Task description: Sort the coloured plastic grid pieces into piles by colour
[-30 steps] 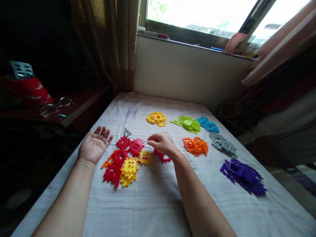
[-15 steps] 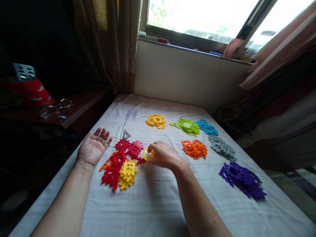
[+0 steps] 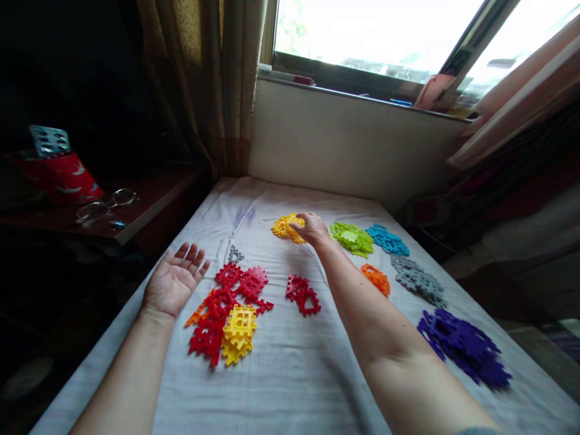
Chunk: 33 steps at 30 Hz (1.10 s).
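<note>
My left hand (image 3: pixel 176 283) rests palm up on the sheet, fingers spread and nothing in it. Beside it lies a mixed heap of flat, notched interlocking plastic tiles: red tiles (image 3: pixel 222 299), yellow tiles (image 3: pixel 240 323), an orange tile (image 3: pixel 198 309) and a small grey tile (image 3: pixel 235 254). My right hand (image 3: pixel 312 228) reaches to the yellow tile pile (image 3: pixel 285 227) at the back, its thumb and fingers curled at the pile's right edge around a yellow tile, partly hidden. Under my right forearm's left side sit dark red tiles (image 3: pixel 303 295).
Green tiles (image 3: pixel 352 239), blue tiles (image 3: pixel 388 240), orange tiles (image 3: pixel 376 279), grey tiles (image 3: pixel 420 283) and purple tiles (image 3: pixel 464 347) form separate piles on the right. A dark table (image 3: pixel 149 202) with eyeglasses (image 3: pixel 106 205) and a red container (image 3: pixel 67 178) stands left. A wall and window lie beyond.
My right hand has moved from the mixed heap back and right to the yellow pile. Dark red tiles now show apart, right of the heap. My left hand stays palm up.
</note>
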Motion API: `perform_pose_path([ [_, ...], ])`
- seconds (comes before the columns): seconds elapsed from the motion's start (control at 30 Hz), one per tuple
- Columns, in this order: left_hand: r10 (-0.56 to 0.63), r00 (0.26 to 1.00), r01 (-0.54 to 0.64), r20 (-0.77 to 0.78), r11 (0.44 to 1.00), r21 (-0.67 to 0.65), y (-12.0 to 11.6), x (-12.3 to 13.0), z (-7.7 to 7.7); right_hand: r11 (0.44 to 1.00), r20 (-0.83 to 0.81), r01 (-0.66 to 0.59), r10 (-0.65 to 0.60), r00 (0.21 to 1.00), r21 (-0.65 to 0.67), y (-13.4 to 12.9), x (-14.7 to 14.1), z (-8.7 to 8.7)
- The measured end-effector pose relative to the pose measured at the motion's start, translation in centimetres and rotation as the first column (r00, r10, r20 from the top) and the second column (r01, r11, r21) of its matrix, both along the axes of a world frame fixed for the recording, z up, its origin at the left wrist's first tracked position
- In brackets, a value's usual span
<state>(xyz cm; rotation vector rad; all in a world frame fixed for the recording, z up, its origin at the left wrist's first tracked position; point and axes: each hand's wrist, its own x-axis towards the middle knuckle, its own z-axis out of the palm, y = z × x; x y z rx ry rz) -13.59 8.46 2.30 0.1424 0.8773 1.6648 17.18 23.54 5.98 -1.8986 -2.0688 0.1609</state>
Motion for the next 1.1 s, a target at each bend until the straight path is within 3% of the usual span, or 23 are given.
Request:
perform_pose_path([
  [0.13, -0.008, 1.000, 0.008, -0.011, 1.000, 0.005, -0.1, 0.1, 0.0, 0.997, -0.134, 0.006, 0.004, 0.991, 0.075, -1.7, 0.2, -1.6],
  [0.23, -0.013, 1.000, 0.014, -0.024, 1.000, 0.019, -0.1, 0.1, -0.2, 0.993, -0.226, -0.043, 0.066, 0.972, 0.107, -5.8, -0.9, -2.8],
  [0.33, -0.004, 1.000, 0.005, -0.025, 1.000, 0.017, -0.1, 0.1, -0.3, 0.975, -0.265, -0.219, 0.223, 0.938, 0.045, -10.6, -2.6, -3.2],
  [0.4, -0.005, 1.000, 0.005, -0.028, 1.000, 0.021, -0.1, 0.1, -0.3, 0.921, -0.252, -0.390, 0.381, 0.890, 0.014, -13.5, -3.8, -2.9],
  [0.53, -0.012, 0.999, 0.014, -0.044, 0.999, 0.041, 0.0, 0.1, -0.4, 0.751, -0.164, -0.660, 0.650, 0.742, -0.011, -17.4, -5.2, -2.5],
  [0.6, -0.018, 0.998, 0.021, -0.063, 0.999, 0.049, -0.1, 0.1, -0.5, 0.697, -0.100, -0.716, 0.712, 0.695, -0.018, -18.3, -5.4, -2.7],
  [0.7, -0.021, 0.996, 0.025, -0.082, 0.999, 0.048, -0.1, 0.0, -0.6, 0.670, -0.039, -0.742, 0.741, 0.671, -0.024, -19.0, -5.5, -3.1],
  [0.97, -0.014, 0.999, 0.016, -0.050, 0.999, 0.036, -0.1, 0.0, -0.4, 0.704, -0.102, -0.706, 0.698, 0.708, -0.080, -19.1, -6.2, -3.3],
  [1.1, -0.023, 0.998, 0.025, -0.056, 0.999, 0.035, -0.1, 0.0, -0.4, 0.711, -0.182, -0.703, 0.687, 0.703, -0.031, -18.9, -6.2, -3.0],
])
